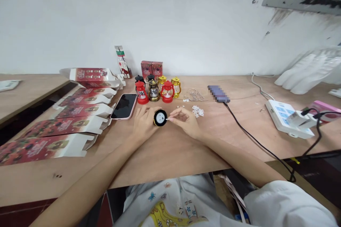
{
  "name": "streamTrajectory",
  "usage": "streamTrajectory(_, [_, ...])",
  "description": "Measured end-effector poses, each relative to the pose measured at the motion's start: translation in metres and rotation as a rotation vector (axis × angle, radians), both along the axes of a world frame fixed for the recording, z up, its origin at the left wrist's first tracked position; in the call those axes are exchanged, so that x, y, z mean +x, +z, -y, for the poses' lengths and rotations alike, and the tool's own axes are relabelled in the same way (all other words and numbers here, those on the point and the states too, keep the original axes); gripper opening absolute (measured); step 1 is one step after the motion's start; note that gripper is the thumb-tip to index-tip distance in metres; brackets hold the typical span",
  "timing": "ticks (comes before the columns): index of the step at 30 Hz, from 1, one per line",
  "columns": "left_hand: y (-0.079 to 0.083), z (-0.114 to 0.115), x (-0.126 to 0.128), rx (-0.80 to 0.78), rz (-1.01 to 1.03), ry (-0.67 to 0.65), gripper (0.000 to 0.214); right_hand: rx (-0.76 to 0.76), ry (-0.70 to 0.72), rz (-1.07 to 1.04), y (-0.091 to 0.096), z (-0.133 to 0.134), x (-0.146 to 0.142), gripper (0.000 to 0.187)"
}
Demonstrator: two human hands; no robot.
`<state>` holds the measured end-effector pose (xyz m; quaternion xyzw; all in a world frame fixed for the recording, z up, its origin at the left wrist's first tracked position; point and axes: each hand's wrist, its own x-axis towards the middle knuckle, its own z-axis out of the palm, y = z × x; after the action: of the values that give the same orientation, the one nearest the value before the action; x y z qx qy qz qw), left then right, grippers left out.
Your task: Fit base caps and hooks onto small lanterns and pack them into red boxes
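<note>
My left hand grips a small lantern lying on its side. Its round base faces me, a black ring around a white disc with small dark marks. At the base's right edge my right hand pinches a tiny white piece, perhaps a plastic tab; it is too small to be sure. Behind my hands stand several mini lanterns: a red lantern, a bronze lantern, another red lantern, a gold lantern, and black ones behind. Small white pieces lie right of my right hand.
Wire handles lie in a heap beside the lanterns. A phone and a row of unfolded red boxes are at left. Two closed boxes stand by the wall. At right are a cabled phone and a power strip.
</note>
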<state>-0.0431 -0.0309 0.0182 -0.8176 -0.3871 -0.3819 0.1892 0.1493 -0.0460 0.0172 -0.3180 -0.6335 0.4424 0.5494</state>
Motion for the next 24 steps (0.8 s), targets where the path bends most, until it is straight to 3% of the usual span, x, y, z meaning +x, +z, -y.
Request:
streamTrajectory(6, [-0.001, 0.001, 0.003, -0.031, 0.047, 0.044, 0.047, 0.008, -0.033, 0.036, -0.003, 0.004, -0.005, 0.016])
streamTrajectory(15, [0.001, 0.006, 0.003, -0.082, -0.022, -0.102, 0.071, 0.061, -0.105, 0.095, -0.006, 0.007, -0.002, 0.012])
streamTrajectory(19, [0.003, 0.005, 0.004, -0.147, -0.109, -0.165, 0.065, 0.115, -0.137, 0.133, -0.009, -0.001, 0.004, 0.011])
streamTrajectory(24, [0.005, 0.002, 0.003, -0.104, -0.161, -0.126, 0.047, 0.196, -0.209, 0.186, -0.008, -0.008, 0.008, 0.008])
